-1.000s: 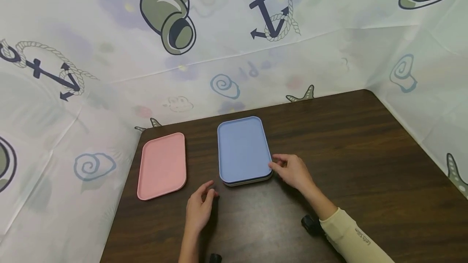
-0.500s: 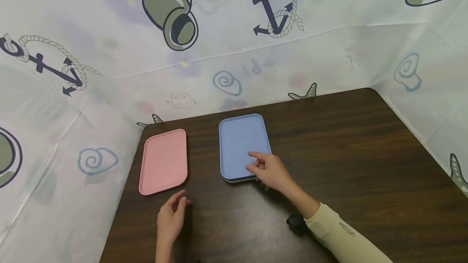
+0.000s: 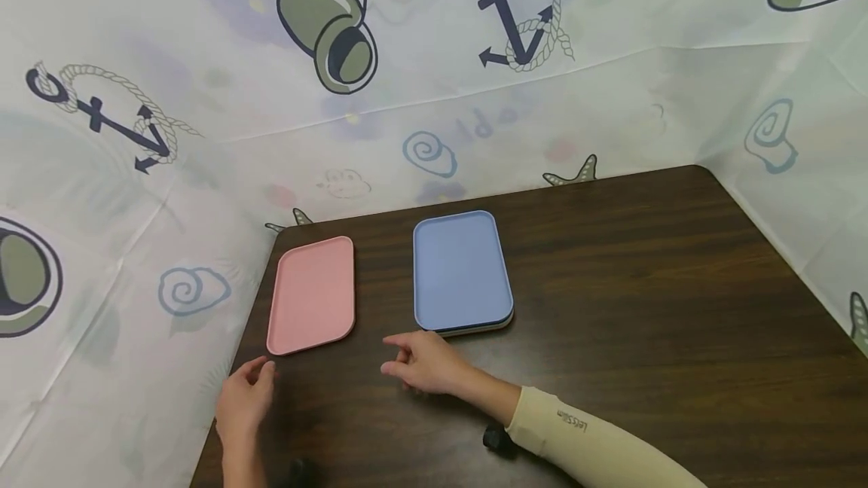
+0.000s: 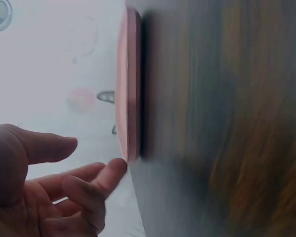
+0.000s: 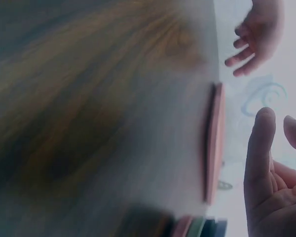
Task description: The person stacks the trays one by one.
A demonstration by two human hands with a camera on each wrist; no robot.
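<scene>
A pink rectangular tray [image 3: 312,296] with rounded corners lies on the left of the dark wooden table. My left hand [image 3: 247,398] is at its near left corner, holding nothing, fingers loosely bent. In the left wrist view a fingertip [image 4: 117,168] overlaps the near end of the pink tray's edge [image 4: 133,89]. To the right, a blue tray [image 3: 463,269] tops a stack whose lower layers show as thin rims. My right hand [image 3: 423,361] hovers just in front of that stack, index finger stretched leftward and nothing held. Stacked edges [image 5: 195,228] of several colours appear in the right wrist view.
The brown wood-grain table [image 3: 644,307] has a rounded far right corner. Pale cloth [image 3: 434,59] printed with anchors and shells hangs behind it and along both sides. A black wrist-worn device [image 3: 498,439] sits beneath the cream right sleeve [image 3: 583,435].
My right hand has left the blue tray's right edge and swept left past its near corner to the table in front. My left hand has moved left to the pink tray's corner.
</scene>
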